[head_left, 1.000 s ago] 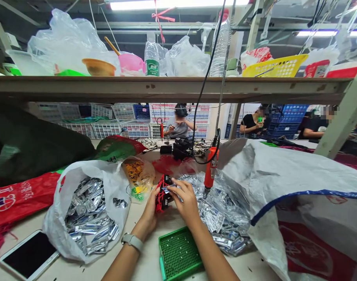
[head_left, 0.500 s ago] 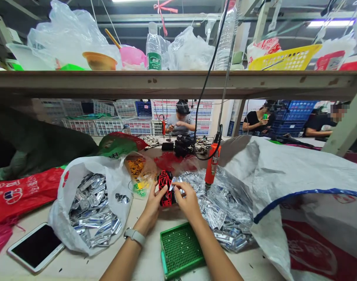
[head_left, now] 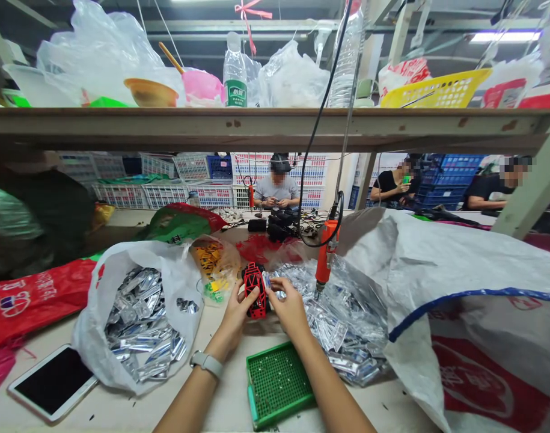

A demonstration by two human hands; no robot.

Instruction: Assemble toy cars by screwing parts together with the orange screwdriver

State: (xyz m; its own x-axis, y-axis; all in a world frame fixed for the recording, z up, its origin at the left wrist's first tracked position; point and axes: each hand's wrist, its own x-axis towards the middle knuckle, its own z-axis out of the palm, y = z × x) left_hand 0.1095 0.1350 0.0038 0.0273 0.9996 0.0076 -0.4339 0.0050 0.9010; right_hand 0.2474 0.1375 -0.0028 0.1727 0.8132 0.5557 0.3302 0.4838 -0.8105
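Your left hand [head_left: 236,313] is closed around the red lattice toy frame [head_left: 255,287], thumb across its front and fingers curled behind it. The frame stands upright above the bench, just past the middle of it. Your right hand [head_left: 289,307] comes in from 3 o'clock, its fingertips pinched on a small silver part [head_left: 268,280] that is pressed against the frame's upper right edge. The other fingers are loosely bent. Whether the part is seated in the frame I cannot tell.

From the frame, the green perforated tray [head_left: 277,385] lies at 6 o'clock, between your forearms, flat on the bench top [head_left: 121,412]. A smartwatch [head_left: 205,362] sits on your left wrist.

The orange electric screwdriver [head_left: 323,264] hangs on its cable at 2 o'clock, tip down, near your right hand but apart from it. Its tip is over the clear bag of silver parts [head_left: 342,325], which spreads from 3 to 5 o'clock.

The white plastic bag [head_left: 175,282] at 8 o'clock lies open on its side, full of the same silver pieces. A small clear bag of yellow and green bits [head_left: 214,267] leans just beside the frame at 10 o'clock.

The tablet [head_left: 53,382] lies face up, screen dark, far out at 8 o'clock near the bench edge. The big white woven sack [head_left: 437,270] fills the right side at 3 o'clock.

At 12 o'clock, beyond the shelf [head_left: 256,123], a person [head_left: 277,186] sits at the next bench.
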